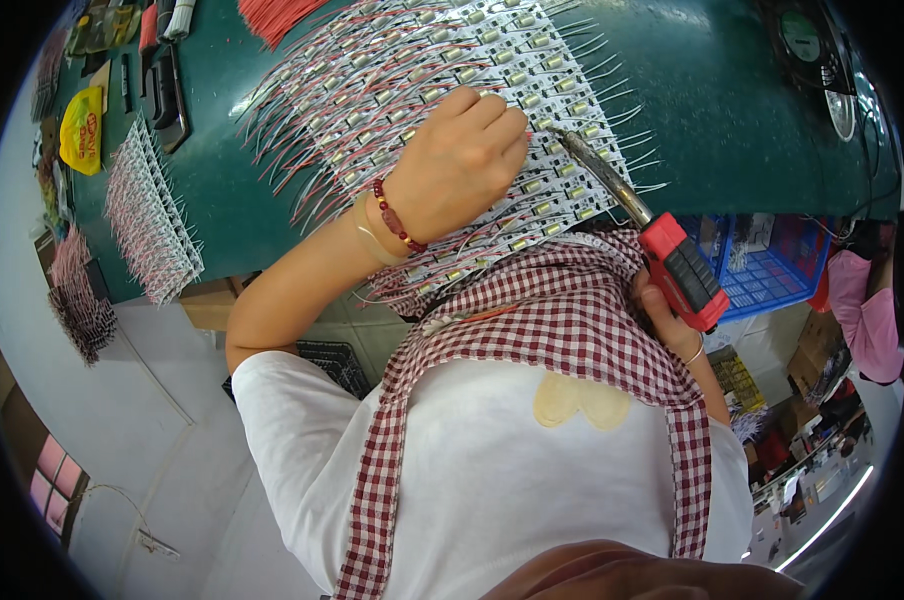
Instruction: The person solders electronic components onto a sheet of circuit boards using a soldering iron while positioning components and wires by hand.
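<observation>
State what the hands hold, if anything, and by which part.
Right hand: soldering iron, by its handle. Left hand: curled over the circuit boards; its grip is hidden.

Left fingers (488, 112) curl over wired circuit boards (512, 78) while right fingers (656, 308) hold a soldering iron (680, 268).

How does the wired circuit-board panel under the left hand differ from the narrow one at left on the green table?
The large circuit-board panel spreads wide; the small circuit-board panel is a narrow strip. The left hand is over the large panel; no hand is at the small panel. Both lie on the green table and carry thin wires.
</observation>
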A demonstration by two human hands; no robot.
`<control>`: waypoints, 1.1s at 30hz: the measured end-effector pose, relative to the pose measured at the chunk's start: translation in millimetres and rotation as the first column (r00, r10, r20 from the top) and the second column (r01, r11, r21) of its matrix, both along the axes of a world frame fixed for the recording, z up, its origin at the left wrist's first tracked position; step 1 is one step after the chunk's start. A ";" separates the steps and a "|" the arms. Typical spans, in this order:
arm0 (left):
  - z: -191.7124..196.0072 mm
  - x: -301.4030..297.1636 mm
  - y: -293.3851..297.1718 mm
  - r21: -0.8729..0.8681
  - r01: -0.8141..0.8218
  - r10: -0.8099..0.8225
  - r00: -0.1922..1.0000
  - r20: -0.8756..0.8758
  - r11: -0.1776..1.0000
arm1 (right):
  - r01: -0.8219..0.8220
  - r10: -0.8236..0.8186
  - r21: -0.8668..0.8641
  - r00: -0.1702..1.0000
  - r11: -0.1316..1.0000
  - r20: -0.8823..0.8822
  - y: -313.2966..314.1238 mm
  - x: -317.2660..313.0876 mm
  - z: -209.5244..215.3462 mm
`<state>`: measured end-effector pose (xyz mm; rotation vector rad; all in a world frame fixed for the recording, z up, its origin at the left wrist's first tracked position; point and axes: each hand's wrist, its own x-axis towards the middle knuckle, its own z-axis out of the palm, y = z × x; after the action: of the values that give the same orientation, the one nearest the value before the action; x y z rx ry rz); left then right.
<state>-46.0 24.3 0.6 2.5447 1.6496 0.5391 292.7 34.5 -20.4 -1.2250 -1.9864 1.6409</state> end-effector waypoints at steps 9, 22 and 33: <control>6.9 9.6 -9.4 0.035 0.023 -0.024 0.999 0.048 0.999 | 0.035 -0.035 -0.009 0.999 0.999 -0.033 -3.1 11.1 1.4; 0.2 14.9 -12.0 -0.035 -0.016 0.021 0.991 0.133 0.999 | -0.170 0.158 0.294 0.985 0.941 0.063 5.0 -3.8 8.0; 0.3 14.6 -11.2 -0.041 -0.002 0.007 0.994 0.111 0.999 | -0.201 0.196 0.248 0.980 0.948 0.043 8.1 -3.4 15.7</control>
<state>-31.4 13.1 0.9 2.4354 1.6124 0.6281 289.4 42.6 -4.6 -0.9776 -2.3097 1.4079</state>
